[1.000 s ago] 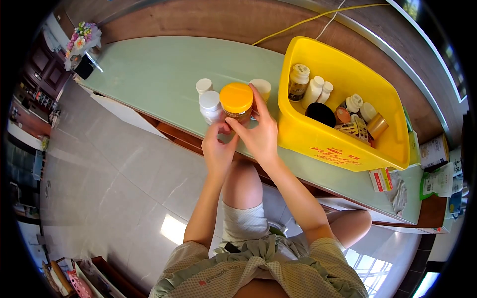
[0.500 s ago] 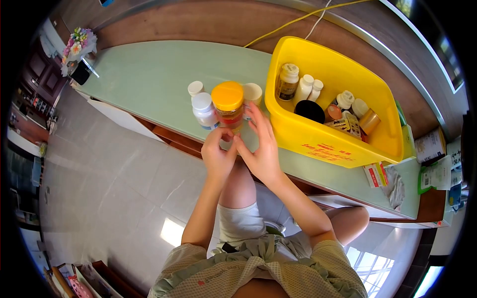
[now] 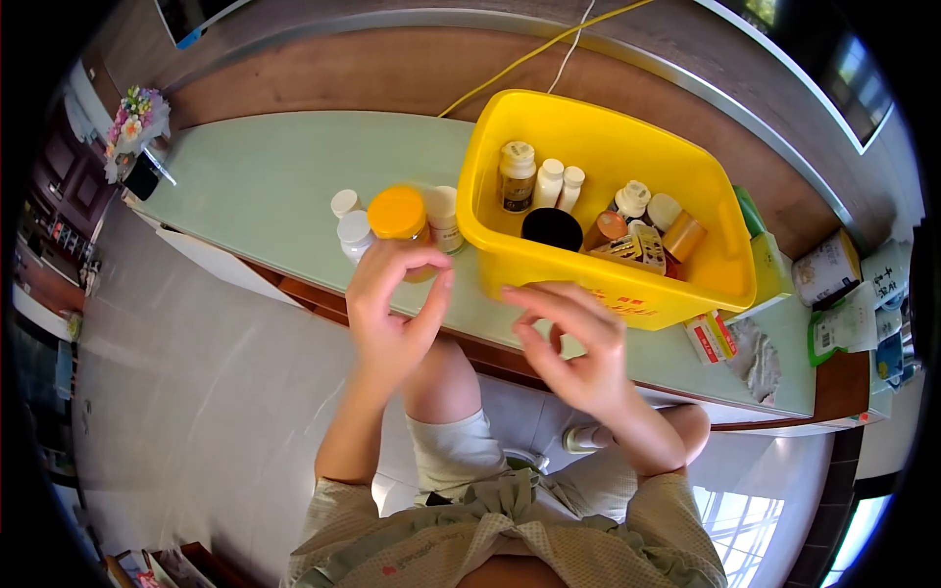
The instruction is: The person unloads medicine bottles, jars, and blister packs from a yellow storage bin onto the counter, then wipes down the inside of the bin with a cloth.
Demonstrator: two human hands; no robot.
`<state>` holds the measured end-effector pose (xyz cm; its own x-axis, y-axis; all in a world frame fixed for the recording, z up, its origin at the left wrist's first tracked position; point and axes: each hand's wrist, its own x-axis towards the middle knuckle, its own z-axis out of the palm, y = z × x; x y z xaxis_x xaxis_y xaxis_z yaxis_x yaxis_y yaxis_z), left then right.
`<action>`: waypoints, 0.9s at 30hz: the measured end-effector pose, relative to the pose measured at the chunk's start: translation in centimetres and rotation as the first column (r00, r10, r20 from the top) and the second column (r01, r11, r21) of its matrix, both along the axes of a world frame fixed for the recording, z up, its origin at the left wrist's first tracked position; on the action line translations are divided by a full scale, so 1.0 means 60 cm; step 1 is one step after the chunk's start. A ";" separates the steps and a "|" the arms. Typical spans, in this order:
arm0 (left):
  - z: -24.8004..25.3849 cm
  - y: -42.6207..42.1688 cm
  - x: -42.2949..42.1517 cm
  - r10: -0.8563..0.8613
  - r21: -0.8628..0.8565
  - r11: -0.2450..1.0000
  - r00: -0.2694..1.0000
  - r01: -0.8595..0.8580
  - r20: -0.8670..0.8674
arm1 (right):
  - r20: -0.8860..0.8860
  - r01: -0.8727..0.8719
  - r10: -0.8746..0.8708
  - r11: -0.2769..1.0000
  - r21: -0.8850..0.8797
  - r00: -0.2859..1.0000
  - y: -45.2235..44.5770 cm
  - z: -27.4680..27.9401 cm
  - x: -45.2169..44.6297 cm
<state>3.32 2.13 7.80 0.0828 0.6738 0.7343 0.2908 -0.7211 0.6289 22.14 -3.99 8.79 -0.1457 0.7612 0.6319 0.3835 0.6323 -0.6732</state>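
My left hand (image 3: 397,304) is raised in front of the jar with the orange lid (image 3: 397,212), thumb and fingers apart and nothing between them. The hand hides the jar's lower part. Beside that jar stand two white-capped bottles (image 3: 355,233) on its left and a white tub (image 3: 444,220) on its right, all upright on the pale green cabinet top (image 3: 284,157). My right hand (image 3: 578,345) hovers before the front wall of the yellow bin (image 3: 490,263), fingers bent but apart, holding nothing.
The bin holds several bottles, a black lid (image 3: 552,229) and blister packs. Right of it lie a small red and white box (image 3: 708,338) and a crumpled plastic bag (image 3: 753,361). Flowers (image 3: 135,127) stand at the far left. A yellow cable (image 3: 539,54) runs behind.
Both hands have come off the orange-lidded jar and moved apart, the right one toward the bin's front. The jar stands among the bottles. The camera view has shifted.
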 end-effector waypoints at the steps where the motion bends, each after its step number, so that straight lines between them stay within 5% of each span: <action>1: 0.011 0.004 0.001 -0.022 0.045 0.999 0.998 0.025 -0.052 | -0.005 -0.024 0.023 0.998 -0.057 1.000 -0.002 0.011 0.017; 9: 0.087 0.065 0.053 -0.109 0.148 0.967 0.862 0.208 -0.495 | 0.320 0.049 -0.029 0.997 -0.057 0.947 0.049 0.103 0.118; 12: 0.105 0.093 0.080 -0.341 -0.080 0.935 0.810 0.346 -0.477 | 0.452 0.055 0.017 0.988 -0.144 0.892 0.088 0.114 0.140; 17: 0.123 0.124 0.109 -0.377 -0.327 0.923 0.650 0.203 -0.660 | 0.693 0.004 0.115 0.986 -0.169 0.711 0.138 0.098 0.163; 20: 0.091 0.156 0.119 -0.312 -0.248 0.950 0.636 0.190 -0.706 | 0.694 -0.041 0.141 0.986 -0.159 0.706 0.160 0.075 0.167; 27: 0.088 0.153 0.127 -0.229 -0.200 0.973 0.576 0.115 -0.785 | 0.573 0.055 0.311 0.845 -0.531 0.758 0.179 0.071 0.150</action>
<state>10.94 11.30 13.06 0.7195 0.6550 0.2310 0.5938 -0.7526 0.2845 31.15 6.77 13.05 -0.4791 0.8727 -0.0936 0.7629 0.3613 -0.5362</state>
